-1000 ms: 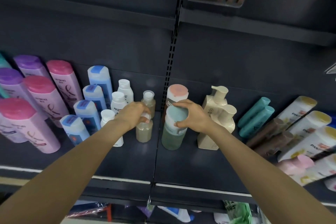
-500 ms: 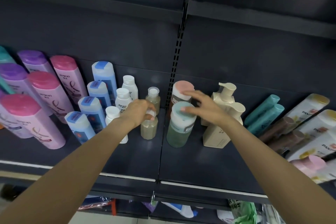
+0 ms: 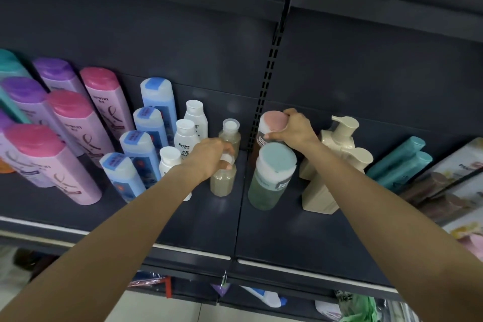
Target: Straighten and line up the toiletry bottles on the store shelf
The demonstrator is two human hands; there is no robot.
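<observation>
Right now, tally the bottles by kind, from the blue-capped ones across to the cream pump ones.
Blue-capped bottles: 4
White bottles: 3
Small clear tan bottles: 2
Wide-capped bottles: 2
Cream pump bottles: 2
Total: 13

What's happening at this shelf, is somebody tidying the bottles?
Yes. A person is straightening toiletry bottles on a dark store shelf. The left hand grips the white cap of a small beige bottle at the front of its row. The right hand holds the pink-capped bottle at the back, just behind a green bottle with a pale blue cap. Cream pump bottles stand to the right, and blue bottles and pink bottles to the left.
</observation>
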